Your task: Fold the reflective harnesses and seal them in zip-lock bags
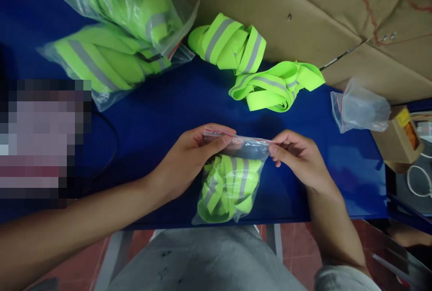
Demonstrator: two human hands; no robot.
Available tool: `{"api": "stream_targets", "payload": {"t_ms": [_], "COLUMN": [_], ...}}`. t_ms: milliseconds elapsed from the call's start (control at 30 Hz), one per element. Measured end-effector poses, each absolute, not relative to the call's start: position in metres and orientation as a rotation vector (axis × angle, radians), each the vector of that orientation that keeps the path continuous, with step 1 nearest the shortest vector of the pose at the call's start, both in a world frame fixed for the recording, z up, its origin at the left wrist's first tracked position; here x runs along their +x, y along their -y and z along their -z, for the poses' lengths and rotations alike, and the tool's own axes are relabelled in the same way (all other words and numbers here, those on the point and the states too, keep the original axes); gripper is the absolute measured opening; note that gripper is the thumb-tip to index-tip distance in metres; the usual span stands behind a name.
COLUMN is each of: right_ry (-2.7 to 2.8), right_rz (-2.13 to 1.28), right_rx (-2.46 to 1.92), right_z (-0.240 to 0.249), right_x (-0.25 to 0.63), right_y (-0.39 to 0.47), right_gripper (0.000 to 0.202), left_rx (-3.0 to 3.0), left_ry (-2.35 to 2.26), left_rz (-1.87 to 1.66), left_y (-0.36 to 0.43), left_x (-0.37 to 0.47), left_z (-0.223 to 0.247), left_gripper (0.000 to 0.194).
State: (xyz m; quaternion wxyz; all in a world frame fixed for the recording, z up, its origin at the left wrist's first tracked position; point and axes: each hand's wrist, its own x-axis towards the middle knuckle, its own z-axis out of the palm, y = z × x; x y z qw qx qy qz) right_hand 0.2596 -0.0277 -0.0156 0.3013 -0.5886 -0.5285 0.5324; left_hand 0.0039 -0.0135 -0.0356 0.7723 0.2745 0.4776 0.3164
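A clear zip bag (251,146) with a red-lined seal is stretched between my two hands near the table's front edge. Inside it lies a folded neon-yellow reflective strap (232,183) with grey stripes. My left hand (199,151) pinches the left part of the seal between thumb and fingers. At the right corner of the seal, my right hand (293,153) is closed on the bag's top edge. Farther back on the table lie two loose bundles of the same strap, one bundle (232,45) behind the other bundle (278,86).
Two filled bags of straps, an upper bag (124,2) and a lower bag (101,59), overlap at the back left. Some clear zip bags (362,106) lie at the right beside a small cardboard box (400,140). Large brown cardboard (263,7) borders the blue table (162,120).
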Motion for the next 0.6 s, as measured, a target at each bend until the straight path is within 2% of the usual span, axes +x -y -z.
{"api": "stream_targets", "payload": {"t_ms": [267, 400, 600], "right_ry": [1.43, 1.419, 1.489], "right_rz": [-1.24, -1.293, -1.22], "right_rx": [-1.491, -1.484, -1.503], "right_z": [0.027, 0.033, 0.032], "right_x": [0.253, 0.25, 0.245], "right_y": [0.031, 0.033, 0.035], "right_gripper": [0.025, 0.022, 0.027], "left_rx": [0.62, 0.704, 0.759], "left_ry": [-1.006, -1.034, -1.011], "left_rz": [-0.718, -0.711, -0.699], "left_y": [0.016, 0.015, 0.015], "left_x": [0.004, 0.005, 0.005], "left_z": [0.039, 0.038, 0.039], "left_gripper": [0.029, 0.032, 0.026]}}
